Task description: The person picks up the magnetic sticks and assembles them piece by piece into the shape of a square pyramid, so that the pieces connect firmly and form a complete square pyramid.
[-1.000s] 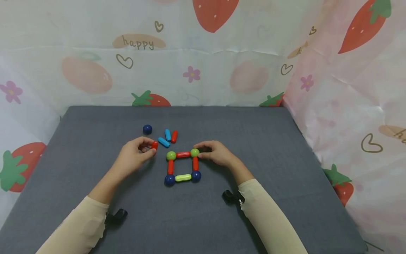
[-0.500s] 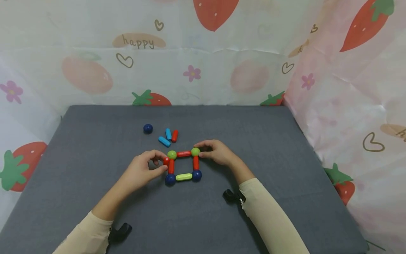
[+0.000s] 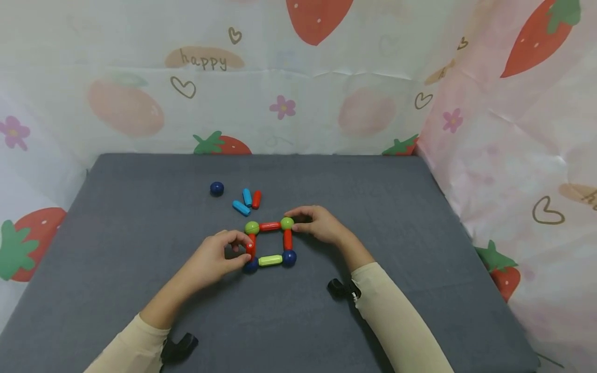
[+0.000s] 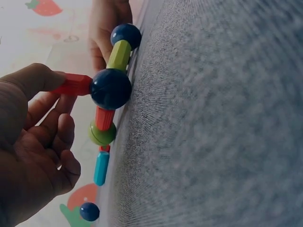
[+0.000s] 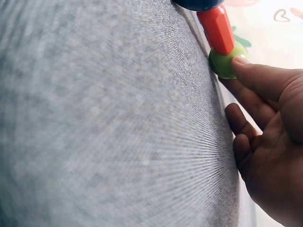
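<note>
We see the left hand (image 3: 212, 259) grasping an upright red stick (image 4: 75, 84) with its thumb and fingers. In the left wrist view, the lower end of that stick meets the near left blue ball (image 4: 111, 89), which is 1 corner of a flat frame (image 3: 287, 240) lying between the hands. The right hand (image 3: 322, 225) pinches the far right green ball (image 5: 225, 61), another corner of the frame. The remaining 2 corners are the far left green ball (image 3: 252, 228) and the near right blue ball (image 3: 289, 257). We count 4 sticks joining these balls: a yellow-green stick (image 3: 270, 260) along the near side and 3 red ones along the other sides, the left of them partly hidden behind the grasped stick. Just beyond the frame lie a loose red stick (image 3: 257, 199) and 2 light blue sticks (image 3: 241, 208), close together, with a loose blue ball (image 3: 216, 188) to their left. All this is on a gray table (image 3: 261, 321). We see cream sleeves (image 3: 396, 321) on the arms and, behind the table, a pale curtain (image 3: 322, 77) printed with strawberries, flowers, hearts and the word "happy".
</note>
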A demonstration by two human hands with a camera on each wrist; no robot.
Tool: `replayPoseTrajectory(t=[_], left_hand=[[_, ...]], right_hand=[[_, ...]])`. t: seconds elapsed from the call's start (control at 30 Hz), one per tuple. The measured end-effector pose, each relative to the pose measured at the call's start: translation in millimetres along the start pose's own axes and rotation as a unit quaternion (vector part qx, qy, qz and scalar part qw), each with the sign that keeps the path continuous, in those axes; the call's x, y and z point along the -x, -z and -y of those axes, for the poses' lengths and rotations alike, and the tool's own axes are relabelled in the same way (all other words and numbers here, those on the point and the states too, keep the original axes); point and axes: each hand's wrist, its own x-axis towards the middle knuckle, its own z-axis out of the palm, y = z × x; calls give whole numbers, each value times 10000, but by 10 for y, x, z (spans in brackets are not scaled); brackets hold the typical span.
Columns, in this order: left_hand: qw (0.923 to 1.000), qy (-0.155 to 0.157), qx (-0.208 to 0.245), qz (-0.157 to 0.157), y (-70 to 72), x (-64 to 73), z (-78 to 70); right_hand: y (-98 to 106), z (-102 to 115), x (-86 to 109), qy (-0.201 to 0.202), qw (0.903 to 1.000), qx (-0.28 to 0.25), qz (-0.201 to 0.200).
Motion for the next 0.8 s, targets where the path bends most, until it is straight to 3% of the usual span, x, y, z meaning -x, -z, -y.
replayPoseTrajectory(t=[0.4,0.8], left_hand=[[9998,-73,188,-77,-29,13,54],[9995,-184,216,-125,-57,4,82]], right_hand=[[-14,14,-1,18,10000,-28,-7],[-95,71,109,-98,9973,436,-584]])
